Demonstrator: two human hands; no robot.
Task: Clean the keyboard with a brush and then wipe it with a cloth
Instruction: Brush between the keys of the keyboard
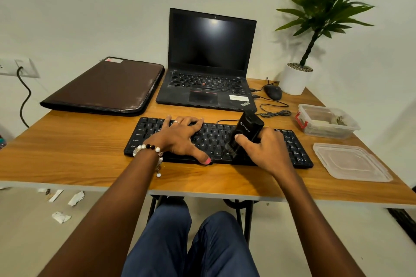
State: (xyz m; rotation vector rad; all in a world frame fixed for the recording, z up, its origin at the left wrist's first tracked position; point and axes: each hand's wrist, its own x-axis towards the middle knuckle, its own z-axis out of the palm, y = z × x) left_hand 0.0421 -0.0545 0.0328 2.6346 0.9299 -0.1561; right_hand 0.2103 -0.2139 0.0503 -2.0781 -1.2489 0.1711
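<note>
So the keyboard (pixel 216 141) sits along the near edge of the tabletop (pixel 90 153), right in front of the open laptop (pixel 209 63). Left hand (pixel 182 137) is flat on the keys with fingers spread, holding nothing, just pinning the board down. Right hand (pixel 263 150) is wrapped around a chunky black brush (pixel 245 135), bristle end down on the keys around the middle-right rows.

No cloth that I can make out. There's an open tub (pixel 326 123) to the right with something in it, can't tell what, and its lid (pixel 351 162) lies nearer.

Stuff that could go sideways, IMO:
- The brush looks tilted, so the hard body could catch a keycap and pop it if the stroke goes too steep.
- Sweeping toward the near edge would dump crumbs in the lap or on the floor.
- The keyboard cable (pixel 274 112) is loosely coiled by the mouse (pixel 272 92); a hard shove on the board could drag it around.
- If the left hand eases off, the board probably skates on that smooth wood.
</note>
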